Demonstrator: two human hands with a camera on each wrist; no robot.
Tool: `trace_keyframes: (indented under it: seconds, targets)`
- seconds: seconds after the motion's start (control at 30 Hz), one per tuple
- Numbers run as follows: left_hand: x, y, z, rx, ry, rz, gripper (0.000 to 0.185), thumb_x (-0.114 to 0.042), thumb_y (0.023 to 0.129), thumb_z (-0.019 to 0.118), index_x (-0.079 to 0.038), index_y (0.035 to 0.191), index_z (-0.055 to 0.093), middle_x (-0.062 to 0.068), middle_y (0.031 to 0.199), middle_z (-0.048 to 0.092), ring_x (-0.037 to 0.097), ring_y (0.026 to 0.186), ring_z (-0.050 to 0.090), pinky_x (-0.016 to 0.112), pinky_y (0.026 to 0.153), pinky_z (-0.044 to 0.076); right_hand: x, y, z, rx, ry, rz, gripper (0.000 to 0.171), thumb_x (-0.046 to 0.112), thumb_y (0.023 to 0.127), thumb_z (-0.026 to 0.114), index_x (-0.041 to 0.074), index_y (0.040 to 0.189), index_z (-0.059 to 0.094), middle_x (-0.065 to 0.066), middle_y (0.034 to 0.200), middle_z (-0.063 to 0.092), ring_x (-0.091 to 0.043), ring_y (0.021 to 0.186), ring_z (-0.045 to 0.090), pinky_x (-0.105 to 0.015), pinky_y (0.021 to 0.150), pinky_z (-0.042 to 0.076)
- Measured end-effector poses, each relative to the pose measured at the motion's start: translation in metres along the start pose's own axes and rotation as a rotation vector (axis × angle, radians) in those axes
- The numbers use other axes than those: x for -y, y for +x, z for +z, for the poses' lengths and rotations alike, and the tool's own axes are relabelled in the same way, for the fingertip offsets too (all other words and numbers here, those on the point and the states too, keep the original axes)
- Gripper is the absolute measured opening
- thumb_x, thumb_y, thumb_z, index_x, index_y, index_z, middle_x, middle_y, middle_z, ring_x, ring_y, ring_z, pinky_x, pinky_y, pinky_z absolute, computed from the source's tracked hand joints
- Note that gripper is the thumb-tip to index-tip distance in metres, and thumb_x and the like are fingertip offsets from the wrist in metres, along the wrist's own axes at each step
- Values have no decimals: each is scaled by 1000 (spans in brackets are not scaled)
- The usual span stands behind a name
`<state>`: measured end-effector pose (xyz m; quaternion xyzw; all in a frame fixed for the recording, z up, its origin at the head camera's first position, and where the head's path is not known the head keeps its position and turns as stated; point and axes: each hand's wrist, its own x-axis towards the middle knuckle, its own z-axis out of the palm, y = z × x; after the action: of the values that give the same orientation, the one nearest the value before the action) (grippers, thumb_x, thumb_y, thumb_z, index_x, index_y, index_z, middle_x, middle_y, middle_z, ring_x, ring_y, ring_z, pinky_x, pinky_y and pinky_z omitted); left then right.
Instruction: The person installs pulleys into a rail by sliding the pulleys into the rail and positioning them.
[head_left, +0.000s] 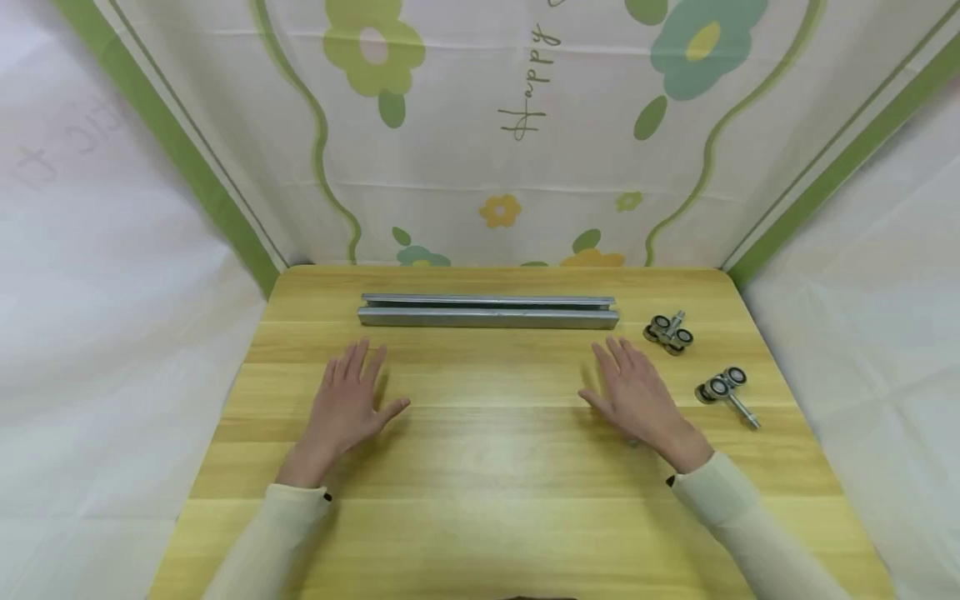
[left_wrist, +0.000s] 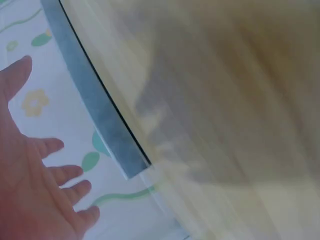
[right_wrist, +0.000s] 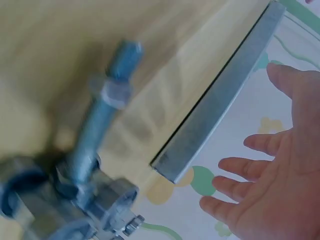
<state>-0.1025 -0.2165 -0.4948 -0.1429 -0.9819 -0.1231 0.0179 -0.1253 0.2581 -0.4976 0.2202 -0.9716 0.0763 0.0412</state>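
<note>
My left hand point(head_left: 346, 406) is held over the wooden table with straight, spread fingers and nothing in it. Beyond its fingertips lies a metal channel rail point(head_left: 487, 317), placed crosswise with its open slot showing. My right hand point(head_left: 633, 393), also spread and holding nothing, is over the table near the rail's right end. Two roller trolleys with threaded bolts lie to its right: one trolley point(head_left: 670, 332) near the rail, another trolley point(head_left: 726, 386) closer to me. In the right wrist view a roller trolley point(right_wrist: 75, 195) stands large below the wrist, its bolt and nut blurred.
The wooden table point(head_left: 480, 500) spans the space between both forearms. Behind it hangs a white flower-patterned cloth point(head_left: 450, 150), with white side curtains point(head_left: 97, 375) at left and right. A small metal tip point(head_left: 633, 442) peeks out beneath the right wrist.
</note>
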Motion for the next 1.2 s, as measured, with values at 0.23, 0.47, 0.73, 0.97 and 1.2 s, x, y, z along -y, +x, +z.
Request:
trace_keyframes:
  seconds: [0.23, 0.47, 0.73, 0.97, 1.2]
  targets:
    - [19, 24, -10, 37, -10, 72, 93, -53, 97, 72, 0, 163, 34, 29, 169, 27, 48, 156, 23, 64, 126, 21, -17, 21, -11, -45, 0, -88, 79, 40, 98, 76, -11, 150, 46, -37, 146, 51, -54, 134, 52, -65, 111, 45]
    - [32, 57, -19, 79, 2, 108, 91, -50, 98, 72, -1, 164, 32, 28, 169, 26, 49, 155, 26, 64, 127, 20, -36, 57, -17, 42, 2, -108, 76, 39, 100, 75, -11, 151, 46, -35, 150, 50, -53, 137, 50, -65, 110, 46]
    - [37, 106, -20, 148, -10, 150, 90, -44, 101, 72, -1, 166, 26, 28, 171, 22, 47, 157, 22, 64, 128, 18, -52, 92, -21, 220, 54, -26, 83, 38, 103, 72, -7, 160, 33, -36, 161, 35, -54, 148, 35, -67, 120, 32]
    - [44, 137, -16, 195, -17, 147, 91, -40, 101, 73, 0, 166, 24, 28, 171, 22, 46, 159, 19, 62, 129, 17, -60, 114, -18, 292, 75, -10, 86, 34, 101, 74, -8, 162, 29, -38, 162, 31, -55, 151, 30, -67, 122, 30]
    - [45, 155, -10, 273, -48, 124, 87, -36, 100, 75, 1, 164, 30, 30, 169, 26, 50, 156, 22, 66, 127, 18, -65, 127, -15, 327, 127, -8, 84, 25, 98, 78, -8, 160, 33, -38, 160, 35, -55, 149, 33, -67, 120, 33]
